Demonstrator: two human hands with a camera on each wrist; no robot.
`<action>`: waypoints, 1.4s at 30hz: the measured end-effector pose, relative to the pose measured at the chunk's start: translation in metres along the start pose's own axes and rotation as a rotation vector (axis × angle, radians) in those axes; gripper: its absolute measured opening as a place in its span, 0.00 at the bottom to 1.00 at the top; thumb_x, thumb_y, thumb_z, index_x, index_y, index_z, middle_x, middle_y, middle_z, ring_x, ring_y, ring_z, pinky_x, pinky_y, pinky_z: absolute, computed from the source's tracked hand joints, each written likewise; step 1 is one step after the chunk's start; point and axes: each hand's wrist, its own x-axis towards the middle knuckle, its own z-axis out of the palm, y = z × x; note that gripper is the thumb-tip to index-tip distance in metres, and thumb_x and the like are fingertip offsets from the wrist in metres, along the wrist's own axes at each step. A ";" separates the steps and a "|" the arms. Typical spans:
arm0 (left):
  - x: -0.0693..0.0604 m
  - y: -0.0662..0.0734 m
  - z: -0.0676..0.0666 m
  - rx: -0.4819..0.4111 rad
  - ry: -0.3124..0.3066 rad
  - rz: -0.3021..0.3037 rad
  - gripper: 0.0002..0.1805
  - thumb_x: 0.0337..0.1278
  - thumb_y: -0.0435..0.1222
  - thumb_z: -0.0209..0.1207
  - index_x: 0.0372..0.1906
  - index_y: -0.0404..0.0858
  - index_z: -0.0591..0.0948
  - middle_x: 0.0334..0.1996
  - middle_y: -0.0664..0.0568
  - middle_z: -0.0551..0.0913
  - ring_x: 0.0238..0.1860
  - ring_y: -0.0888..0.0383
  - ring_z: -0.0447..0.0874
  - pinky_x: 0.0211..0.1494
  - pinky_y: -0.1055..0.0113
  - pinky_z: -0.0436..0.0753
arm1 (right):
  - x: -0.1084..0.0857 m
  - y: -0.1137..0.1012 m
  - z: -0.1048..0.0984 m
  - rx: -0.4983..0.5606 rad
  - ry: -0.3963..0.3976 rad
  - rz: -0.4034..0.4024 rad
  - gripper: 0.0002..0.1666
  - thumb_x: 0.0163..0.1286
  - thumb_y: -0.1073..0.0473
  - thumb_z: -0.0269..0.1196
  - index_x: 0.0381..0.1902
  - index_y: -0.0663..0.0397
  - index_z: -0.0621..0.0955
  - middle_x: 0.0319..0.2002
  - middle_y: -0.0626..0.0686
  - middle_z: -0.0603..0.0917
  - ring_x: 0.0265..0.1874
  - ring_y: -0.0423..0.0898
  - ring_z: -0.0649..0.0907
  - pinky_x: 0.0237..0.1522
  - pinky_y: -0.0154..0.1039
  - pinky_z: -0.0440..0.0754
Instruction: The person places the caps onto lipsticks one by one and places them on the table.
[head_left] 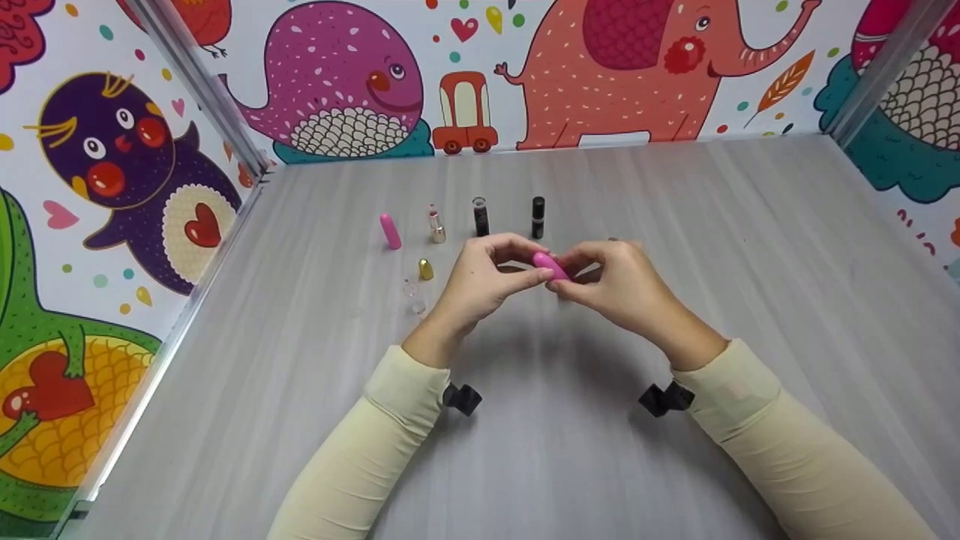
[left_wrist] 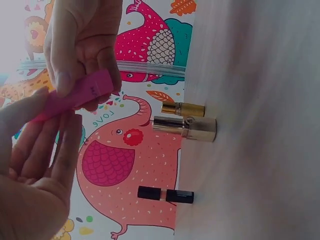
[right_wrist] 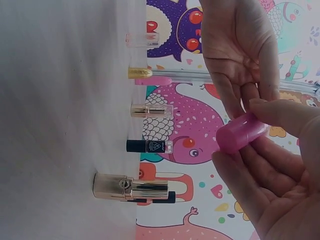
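Pink tube point(head_left: 551, 265): held up off the desk point(head_left: 562, 465), slanting, between my two sets of fingers.
Left hand point(head_left: 491, 266): thumb and fingers pinch one end of the tube.
Right hand point(head_left: 619, 277): thumb and fingers pinch the other end, close to the left ones.
Slip risk: the tube looks smooth and I have it by fingertips, so too hard a squeeze on its rounded end could shoot it out.
Jerk risk: should it be in two parts, an uneven pull could free them suddenly and fling a hand sideways.
Behind my hands: a large gold tube point(left_wrist: 185, 128) and a smaller gold tube point(left_wrist: 182, 108) stand upright; dropping my knuckles on them could tip them.
Far row, left to right: standing pink piece point(head_left: 390, 232), gold-based lipstick point(head_left: 437, 229), black tube with a clear top point(head_left: 481, 217), banded black tube point(head_left: 538, 218); all are slim, so a forward nudge could topple them.
Near my left wrist: gold piece point(head_left: 425, 269) and clear piece point(right_wrist: 145, 40); the clear one is faint from above, so a sleeve point(head_left: 405, 390) could brush it unnoticed.
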 end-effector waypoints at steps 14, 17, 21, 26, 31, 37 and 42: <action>0.003 0.018 -0.045 0.038 0.074 0.006 0.16 0.62 0.37 0.76 0.53 0.39 0.90 0.50 0.51 0.91 0.53 0.53 0.90 0.62 0.59 0.86 | 0.002 -0.004 -0.015 0.046 0.061 0.051 0.14 0.66 0.64 0.78 0.48 0.60 0.89 0.43 0.55 0.92 0.44 0.48 0.91 0.50 0.41 0.90; 0.006 0.020 -0.060 0.016 0.122 -0.026 0.15 0.61 0.35 0.76 0.52 0.40 0.91 0.49 0.50 0.92 0.52 0.52 0.90 0.60 0.60 0.86 | 0.002 -0.004 -0.022 0.056 0.093 0.054 0.16 0.66 0.64 0.77 0.51 0.61 0.89 0.45 0.56 0.92 0.45 0.49 0.91 0.50 0.37 0.89; 0.003 0.023 -0.079 0.000 0.182 -0.024 0.15 0.62 0.33 0.76 0.52 0.35 0.90 0.50 0.46 0.91 0.53 0.50 0.90 0.60 0.60 0.87 | 0.004 -0.002 -0.029 0.074 0.119 0.067 0.17 0.67 0.65 0.77 0.52 0.61 0.89 0.46 0.56 0.92 0.45 0.49 0.91 0.45 0.31 0.88; -0.011 0.015 -0.102 0.049 0.211 -0.061 0.16 0.64 0.34 0.75 0.54 0.33 0.88 0.49 0.47 0.91 0.53 0.52 0.89 0.60 0.63 0.87 | 0.010 0.000 -0.039 0.089 0.158 0.100 0.16 0.68 0.64 0.76 0.51 0.61 0.88 0.45 0.56 0.92 0.43 0.51 0.93 0.43 0.29 0.88; -0.028 -0.004 -0.129 0.100 0.216 -0.127 0.19 0.64 0.33 0.74 0.56 0.29 0.87 0.49 0.49 0.91 0.52 0.55 0.89 0.58 0.67 0.86 | 0.017 0.006 -0.049 0.076 0.196 0.127 0.19 0.69 0.61 0.76 0.55 0.61 0.87 0.47 0.58 0.92 0.44 0.49 0.92 0.49 0.28 0.87; -0.039 -0.024 -0.150 0.149 0.240 -0.170 0.19 0.64 0.33 0.74 0.57 0.30 0.87 0.49 0.49 0.91 0.51 0.58 0.88 0.56 0.70 0.85 | 0.025 0.014 -0.059 0.046 0.234 0.164 0.22 0.70 0.58 0.75 0.59 0.57 0.86 0.49 0.56 0.92 0.47 0.47 0.91 0.54 0.32 0.87; -0.041 -0.037 -0.154 0.156 0.244 -0.222 0.21 0.63 0.36 0.75 0.58 0.32 0.87 0.51 0.48 0.91 0.53 0.56 0.87 0.57 0.71 0.84 | 0.034 0.025 -0.062 0.031 0.259 0.216 0.20 0.72 0.57 0.74 0.59 0.55 0.86 0.51 0.55 0.91 0.50 0.49 0.90 0.58 0.37 0.86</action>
